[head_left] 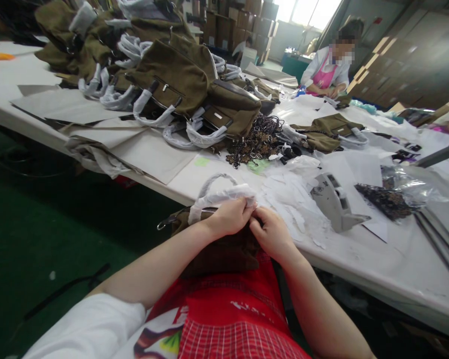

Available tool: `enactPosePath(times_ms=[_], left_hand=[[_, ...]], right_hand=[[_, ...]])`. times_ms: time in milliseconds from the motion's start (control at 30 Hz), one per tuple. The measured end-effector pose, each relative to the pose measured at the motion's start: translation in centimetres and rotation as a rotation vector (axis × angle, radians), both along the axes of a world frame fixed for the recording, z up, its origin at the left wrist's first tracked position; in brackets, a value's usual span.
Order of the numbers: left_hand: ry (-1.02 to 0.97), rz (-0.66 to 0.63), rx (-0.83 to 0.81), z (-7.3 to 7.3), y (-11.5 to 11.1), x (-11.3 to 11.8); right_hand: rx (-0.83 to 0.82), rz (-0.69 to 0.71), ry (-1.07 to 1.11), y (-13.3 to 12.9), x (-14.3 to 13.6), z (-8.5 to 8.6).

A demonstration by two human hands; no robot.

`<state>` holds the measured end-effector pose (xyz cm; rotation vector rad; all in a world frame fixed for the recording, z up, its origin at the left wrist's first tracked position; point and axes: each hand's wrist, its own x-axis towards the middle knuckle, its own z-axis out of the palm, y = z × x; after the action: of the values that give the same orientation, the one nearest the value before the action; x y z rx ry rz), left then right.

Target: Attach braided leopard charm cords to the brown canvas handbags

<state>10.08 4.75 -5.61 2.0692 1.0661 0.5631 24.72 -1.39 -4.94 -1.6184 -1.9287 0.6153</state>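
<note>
An olive-brown handbag (224,254) rests against my red apron at the table's near edge, partly hidden by my forearms. Its top zip and a metal ring at the left end show. White wrapping covers the bag's handle (224,195), which arches above the zip. My left hand (230,215) is closed on the right part of that wrapped handle. Right beside it, my right hand (271,230) is closed too, its fingertips meeting those of the left at the handle's end. What the right fingers pinch is hidden.
Many olive bags (172,75) with wrapped handles are piled at the back left. Dark beaded straps (260,137) lie in front of them. A grey tape dispenser (333,202) stands among white paper scraps (284,199). Across the table, another person (325,72) works.
</note>
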Motion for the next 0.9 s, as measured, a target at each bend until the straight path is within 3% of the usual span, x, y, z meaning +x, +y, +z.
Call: enactPosePath(times_ms=[133,233,367,500,600,800,900], left_hand=[[-0.199,-0.085,-0.08,-0.2,1.1,-0.5],[-0.286,-0.093,-0.157,-0.4,1.7,-0.8],[-0.311,-0.03,-0.156,-0.7,2.0,-1.0],[-0.418,-0.029,-0.179,-1.1,2.3,-1.4],[-0.451,-0.024,-0.235,-1.3,2.3,-1.7],[-0.363,-0.025,-0.266,-0.8,1.9,-2.7],[-0.238,0.038,-0.289,-0.4,1.5,-3.7]], right_hand=[[-0.04,0.163,0.137,-0.2,0.5,0.5],[-0.078,0.231,0.067,-0.3,0.9,1.0],[-0.092,0.192,0.012,-1.0,1.1,1.7],[-0.137,0.057,0.205,-1.9,1.3,1.6],[-0.245,0.055,0.344,-2.2,1.5,0.7],[-0.299,0.007,0.397,-2.5,1.5,-0.6],[-0.329,-0.017,0.4,-2.7,1.6,-1.2]])
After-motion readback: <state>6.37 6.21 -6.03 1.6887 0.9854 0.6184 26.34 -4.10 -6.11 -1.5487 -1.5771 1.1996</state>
